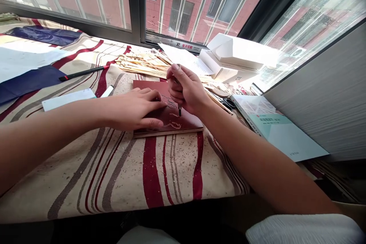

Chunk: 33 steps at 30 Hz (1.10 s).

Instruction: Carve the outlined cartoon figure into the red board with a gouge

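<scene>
A reddish-brown board (183, 121) lies on the striped cloth, with pale curved lines cut into its face. My left hand (134, 108) rests on the board's left part, fingers spread and pressing down, holding nothing. My right hand (184, 89) is closed in a fist around an upright carving tool (180, 111), thumb on top. Only the tool's dark lower end shows below the fist, at the board's surface near the cut lines. The rest of the tool is hidden by my fingers.
Small shavings dot the striped cloth (122, 183). Behind the board lie thin wood strips (143, 61) and a white box (237, 53). Black-handled scissors (228, 103) and a pale green book (280, 126) are at right. A black-and-red pencil (82, 73) lies left, below the window.
</scene>
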Available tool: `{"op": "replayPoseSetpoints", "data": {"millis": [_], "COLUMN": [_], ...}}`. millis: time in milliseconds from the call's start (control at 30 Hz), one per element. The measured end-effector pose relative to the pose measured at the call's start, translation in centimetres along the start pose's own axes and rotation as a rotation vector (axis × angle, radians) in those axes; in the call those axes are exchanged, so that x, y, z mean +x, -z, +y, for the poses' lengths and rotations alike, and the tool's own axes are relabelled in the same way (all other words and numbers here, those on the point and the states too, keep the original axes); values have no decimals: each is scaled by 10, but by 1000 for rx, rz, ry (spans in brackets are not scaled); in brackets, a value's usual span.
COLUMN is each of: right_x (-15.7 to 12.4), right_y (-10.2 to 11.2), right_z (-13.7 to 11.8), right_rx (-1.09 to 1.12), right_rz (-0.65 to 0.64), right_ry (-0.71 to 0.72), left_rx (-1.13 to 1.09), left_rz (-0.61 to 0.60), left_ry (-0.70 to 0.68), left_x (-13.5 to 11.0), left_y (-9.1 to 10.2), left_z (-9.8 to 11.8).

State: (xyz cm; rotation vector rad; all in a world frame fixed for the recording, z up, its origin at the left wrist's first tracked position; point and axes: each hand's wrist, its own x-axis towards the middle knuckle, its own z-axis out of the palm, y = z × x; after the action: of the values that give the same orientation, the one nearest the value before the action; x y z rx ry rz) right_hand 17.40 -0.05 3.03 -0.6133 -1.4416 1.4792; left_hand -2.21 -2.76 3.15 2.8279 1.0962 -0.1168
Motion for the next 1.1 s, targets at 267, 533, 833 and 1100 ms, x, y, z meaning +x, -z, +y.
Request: {"op": "replayPoseSetpoints", "data": {"millis": [267,533,833,1100], "right_x": [4,3,18,20], "right_y": [-12,-23,-19,-6], "right_z": [0,3,13,8], "right_rx": [-3,-135,-80,82], "right_rz": [-1,-193,-168,-308], "right_ry": [-60,-61,-196,-338], "left_rx": [-68,-169,-162,-120], "left_rz": [58,101,74,14], "left_ry": [-86,-86,6,73], "left_x": [3,2,3,4], "left_y": [-16,-19,-23,-21], "left_z": [7,4,5,8]}}
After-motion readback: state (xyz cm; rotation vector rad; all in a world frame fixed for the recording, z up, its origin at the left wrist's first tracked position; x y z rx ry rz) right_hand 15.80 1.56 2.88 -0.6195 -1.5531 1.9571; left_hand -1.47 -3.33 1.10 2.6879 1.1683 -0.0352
